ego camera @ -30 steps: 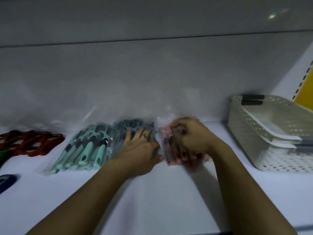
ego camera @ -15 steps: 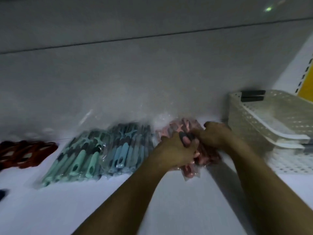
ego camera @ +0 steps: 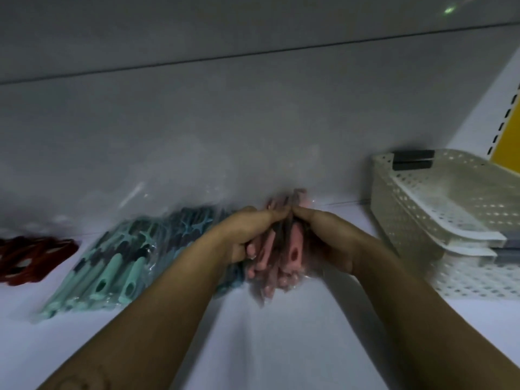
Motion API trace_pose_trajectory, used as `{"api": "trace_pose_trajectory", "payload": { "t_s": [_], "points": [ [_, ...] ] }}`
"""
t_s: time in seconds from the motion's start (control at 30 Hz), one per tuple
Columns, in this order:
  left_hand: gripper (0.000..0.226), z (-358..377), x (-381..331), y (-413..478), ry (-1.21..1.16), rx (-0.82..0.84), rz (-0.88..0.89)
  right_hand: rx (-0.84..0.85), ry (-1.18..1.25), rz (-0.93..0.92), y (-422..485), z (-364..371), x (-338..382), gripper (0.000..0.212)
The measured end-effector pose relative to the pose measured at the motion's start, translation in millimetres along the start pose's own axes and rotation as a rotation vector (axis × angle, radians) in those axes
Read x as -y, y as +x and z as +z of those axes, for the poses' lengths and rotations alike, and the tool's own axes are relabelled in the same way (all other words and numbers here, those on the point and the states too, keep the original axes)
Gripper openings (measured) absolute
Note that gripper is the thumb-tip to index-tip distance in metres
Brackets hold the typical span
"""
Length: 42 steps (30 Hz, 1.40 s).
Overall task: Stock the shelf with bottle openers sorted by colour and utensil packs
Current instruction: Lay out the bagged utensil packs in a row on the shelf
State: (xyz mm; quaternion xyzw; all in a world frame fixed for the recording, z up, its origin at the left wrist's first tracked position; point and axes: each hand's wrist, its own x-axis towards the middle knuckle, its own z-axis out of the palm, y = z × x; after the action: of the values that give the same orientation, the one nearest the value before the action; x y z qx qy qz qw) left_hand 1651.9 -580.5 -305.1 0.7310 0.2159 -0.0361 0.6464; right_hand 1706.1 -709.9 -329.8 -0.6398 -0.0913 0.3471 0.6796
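A bundle of pink utensil packs (ego camera: 284, 254) in clear plastic stands on edge on the white shelf (ego camera: 253, 333), pressed between both hands. My left hand (ego camera: 247, 235) grips its left side and my right hand (ego camera: 329, 243) grips its right side, fingertips meeting on top. To the left lie dark teal packs (ego camera: 194, 229), partly hidden by my left hand, and mint green packs (ego camera: 109, 268). Red bottle openers (ego camera: 33, 257) lie at the far left.
Stacked cream perforated baskets (ego camera: 439, 220) with dark handles stand at the right against the shelf's back wall (ego camera: 253, 122). A yellow panel (ego camera: 509, 136) and a slotted upright are at the far right.
My left hand left the teal packs and joined the right on the pink bundle. The bundle has been squeezed together and raised on edge. The view shifted slightly.
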Motion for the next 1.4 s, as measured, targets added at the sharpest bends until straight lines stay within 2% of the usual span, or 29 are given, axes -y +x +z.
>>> {"api": "trace_pose_trajectory", "payload": {
  "t_s": [0.13,0.27,0.4,0.5,0.6,0.8,0.87,0.97,1.03,1.13,1.2,1.27,1.4],
  "points": [
    [0.063,3.2,11.2,6.9,-0.196,-0.016,0.049,0.047,0.033,-0.054,-6.6,1.7,-2.5,0.032],
    [0.060,8.2,21.3,3.9,-0.350,-0.134,0.316,0.026,-0.056,-0.361,-8.3,3.4,-5.4,0.031],
    [0.058,5.7,23.1,-1.8,-0.140,-0.211,0.700,0.002,-0.099,-0.668,-15.0,4.7,-0.4,0.052],
    [0.068,7.9,32.6,-4.7,-0.035,-0.200,0.847,0.030,-0.149,-0.688,-20.8,5.2,-0.1,0.055],
    [0.056,10.3,39.8,-8.4,-0.038,-0.196,0.927,0.057,-0.174,-0.659,-21.2,5.0,-4.2,0.052],
    [0.020,4.7,52.4,-16.7,0.033,-0.214,0.938,0.046,-0.153,-0.676,-19.7,8.4,-2.9,0.062],
    [0.023,7.8,52.1,-19.9,0.005,-0.246,0.934,0.050,-0.147,-0.674,-18.2,8.8,-4.9,0.068],
    [0.052,16.0,47.7,-24.6,-0.054,-0.216,0.930,0.043,-0.149,-0.686,-16.7,11.5,-9.3,0.071],
    [0.061,18.7,47.8,-22.2,-0.103,-0.176,0.893,0.021,-0.163,-0.702,-15.6,13.5,-12.3,0.064],
    [0.054,13.1,46.2,-17.5,-0.193,-0.156,0.809,-0.024,-0.210,-0.741,-16.3,16.8,-15.3,0.054],
    [0.041,9.1,48.2,-15.2,-0.202,-0.161,0.790,-0.030,-0.244,-0.756,-17.2,19.2,-15.4,0.055],
    [0.027,8.9,47.9,-17.7,-0.189,-0.181,0.810,-0.027,-0.279,-0.764,-17.9,20.4,-14.6,0.057],
    [0.022,12.9,45.1,-20.5,-0.143,-0.236,0.871,-0.026,-0.286,-0.792,-20.7,19.5,-10.7,0.061]
  ]
}}
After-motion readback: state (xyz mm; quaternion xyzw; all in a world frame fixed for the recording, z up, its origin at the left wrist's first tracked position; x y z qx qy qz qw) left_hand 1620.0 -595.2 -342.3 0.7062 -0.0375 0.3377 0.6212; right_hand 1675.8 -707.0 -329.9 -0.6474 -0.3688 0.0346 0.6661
